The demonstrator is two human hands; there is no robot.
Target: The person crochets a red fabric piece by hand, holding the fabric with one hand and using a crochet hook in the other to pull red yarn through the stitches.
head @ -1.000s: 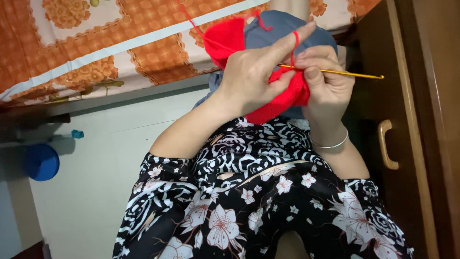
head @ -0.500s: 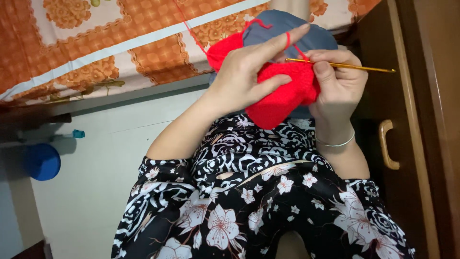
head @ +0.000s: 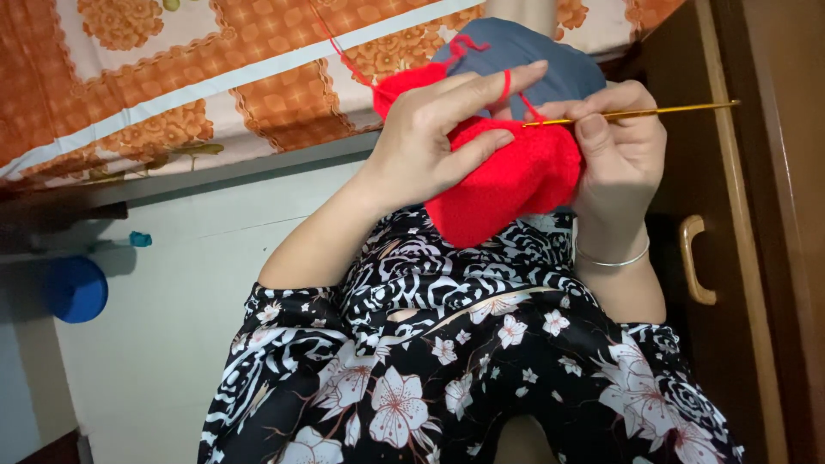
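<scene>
The right hand (head: pixel 620 146), right of centre in the upper frame, is closed in a pinch around a slim gold metal crochet hook (head: pixel 640 112), thumb pressed on the shaft, its tip buried at the top edge of a soft red crocheted yarn piece (head: pixel 516 185); the hook's tail points toward the right edge. The left hand (head: pixel 438 142) grips that red piece from the left, fingers spread across it, seemingly to steady the fabric; a red yarn strand (head: pixel 505 86) loops over its forefinger, likely for tension, and runs up to the upper left. Behind both hands lies a blue-grey cloth (head: pixel 550 60); below them spreads a black dress with white flowers (head: pixel 481 361). An orange floral-patterned bedsheet (head: pixel 172 86) fills the upper left; a brown wooden cabinet door with a curved handle (head: pixel 693 258) stands at right; a round blue plastic object (head: pixel 76 289) sits at the left edge on a pale floor (head: pixel 172 344).
</scene>
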